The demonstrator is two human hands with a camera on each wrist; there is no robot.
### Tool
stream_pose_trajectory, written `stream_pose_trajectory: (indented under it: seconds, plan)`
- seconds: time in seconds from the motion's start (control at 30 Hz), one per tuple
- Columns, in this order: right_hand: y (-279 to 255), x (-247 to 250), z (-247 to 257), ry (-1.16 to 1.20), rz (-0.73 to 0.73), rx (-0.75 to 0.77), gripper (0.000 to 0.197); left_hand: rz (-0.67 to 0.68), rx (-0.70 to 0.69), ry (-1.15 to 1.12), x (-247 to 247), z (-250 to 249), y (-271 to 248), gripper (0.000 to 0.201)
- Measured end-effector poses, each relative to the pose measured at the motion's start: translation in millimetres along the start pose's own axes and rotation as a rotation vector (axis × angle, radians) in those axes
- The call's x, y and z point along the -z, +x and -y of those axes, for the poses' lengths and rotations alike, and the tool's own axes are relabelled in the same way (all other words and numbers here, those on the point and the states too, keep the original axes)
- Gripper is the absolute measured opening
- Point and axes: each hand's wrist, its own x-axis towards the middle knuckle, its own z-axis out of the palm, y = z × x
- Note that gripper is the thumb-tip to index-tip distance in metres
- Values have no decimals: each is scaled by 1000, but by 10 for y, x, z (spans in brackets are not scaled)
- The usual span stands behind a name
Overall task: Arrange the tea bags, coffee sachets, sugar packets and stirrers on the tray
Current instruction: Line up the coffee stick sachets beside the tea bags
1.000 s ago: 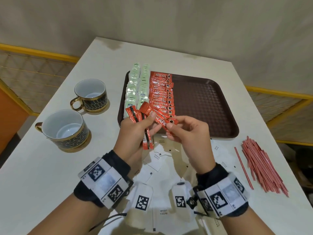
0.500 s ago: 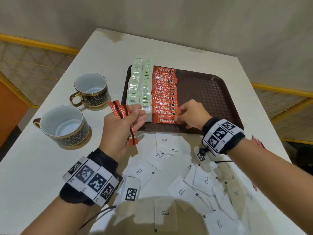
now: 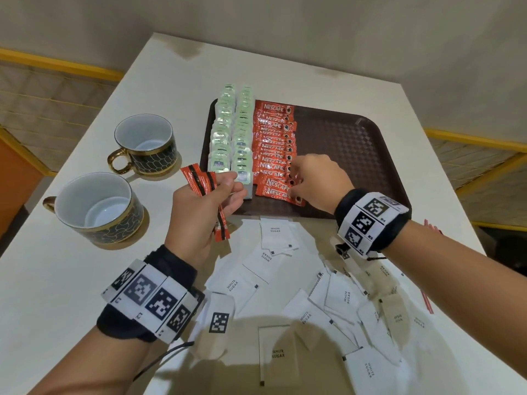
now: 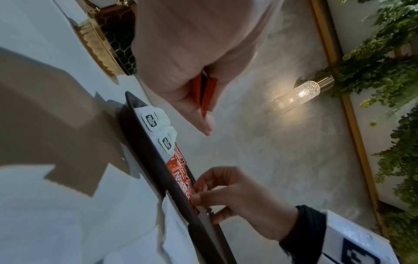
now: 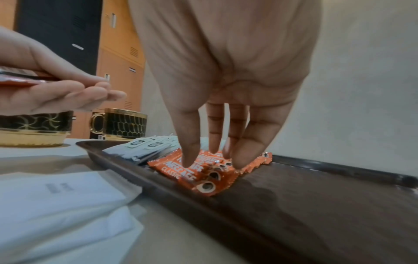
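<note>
Left hand pinches spare sachets; right hand, fingers straight, presses the sachet row; cups at nine o'clock; stirrers mostly hidden behind the right wrist.

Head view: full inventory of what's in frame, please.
tray: one, brown, table centre
tea bags: two columns, pale green, tray's left side
coffee sachets: one overlapping column, red, beside the tea bags
held sachets: a few, red, off the tray
sugar packets: many, white, loose on table before tray
stirrers: few visible, red, table right
cups: two, black and gold, table left
left hand: holds sachets
right hand: fingertips on nearest tray sachets
</note>
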Motion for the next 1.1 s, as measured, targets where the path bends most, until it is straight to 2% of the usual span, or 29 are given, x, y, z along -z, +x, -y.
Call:
stream_pose_trajectory:
  seconds: [0.1, 0.37, 0.57, 0.87, 1.0, 1.1]
  plan:
    - [-20, -34, 87, -78, 53, 117, 28, -2, 7, 15, -6, 9, -1, 21]
    - [16, -35, 183, -148, 78, 199, 28, -7, 3, 29, 17, -14, -1, 19]
    - [45, -51, 226, -163, 73, 226, 31, 3, 19, 18, 21, -30, -14, 12]
    - [136, -41, 261, -137, 83, 189, 29, 12, 16, -15, 19, -27, 6, 19]
    - [125, 39, 255, -40, 46, 149, 29, 53, 146, -155, -16, -75, 42, 23]
    - [9, 165, 300, 215, -48, 121, 23, 157, 275, -336, -53, -139, 60, 28]
